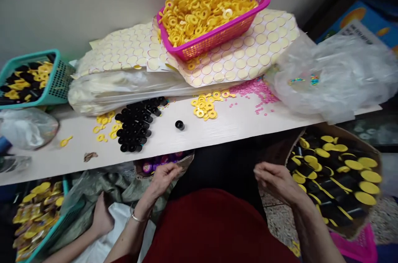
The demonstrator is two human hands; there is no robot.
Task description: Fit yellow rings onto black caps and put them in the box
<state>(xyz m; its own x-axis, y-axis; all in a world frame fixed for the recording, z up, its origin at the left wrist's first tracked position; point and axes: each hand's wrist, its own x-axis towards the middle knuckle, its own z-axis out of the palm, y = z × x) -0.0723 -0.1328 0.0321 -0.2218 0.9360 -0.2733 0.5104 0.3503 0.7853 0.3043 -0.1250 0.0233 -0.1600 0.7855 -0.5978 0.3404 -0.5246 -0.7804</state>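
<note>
My left hand reaches below the table edge into a sack of purple caps; its fingers are bunched together at the caps, and what they hold is hidden. It wears a thin bracelet at the wrist. My right hand hovers over my lap, fingers curled inward, next to a round basket of black tubes with yellow caps. On the white table lie a cluster of black caps, one lone black cap and a small heap of yellow rings.
A pink basket heaped with yellow rings rests on sheets of round stickers. Pink beads and a clear plastic bag lie at right. Teal baskets stand at far left and lower left. Another person's hand rests lower left.
</note>
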